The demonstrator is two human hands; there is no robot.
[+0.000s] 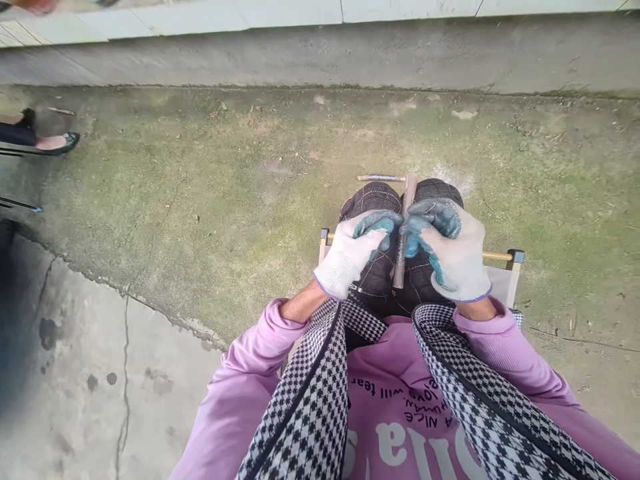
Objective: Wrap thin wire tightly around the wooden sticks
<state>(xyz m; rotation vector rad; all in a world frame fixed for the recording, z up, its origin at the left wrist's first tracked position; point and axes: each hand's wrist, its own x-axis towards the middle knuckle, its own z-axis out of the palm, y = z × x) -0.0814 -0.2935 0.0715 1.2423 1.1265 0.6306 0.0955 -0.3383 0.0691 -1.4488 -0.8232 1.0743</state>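
Note:
I sit on a small stool (pixel 510 263) and look down at my lap. Both hands wear white gloves with teal-coated fingers. My left hand (pixel 356 250) and my right hand (pixel 445 247) are closed, side by side, on a thin rusty metal rod (pixel 403 227) that stands up between my knees. The rod's upper end reaches just past my knees. A second short rusty rod (pixel 381 178) lies across on the ground just beyond my knees.
Mossy, cracked concrete ground (pixel 200 220) spreads around me. A raised concrete kerb (pixel 320 53) runs along the far side. At the far left another person's foot in a dark shoe (pixel 61 143) shows, beside thin dark bars (pixel 20 203).

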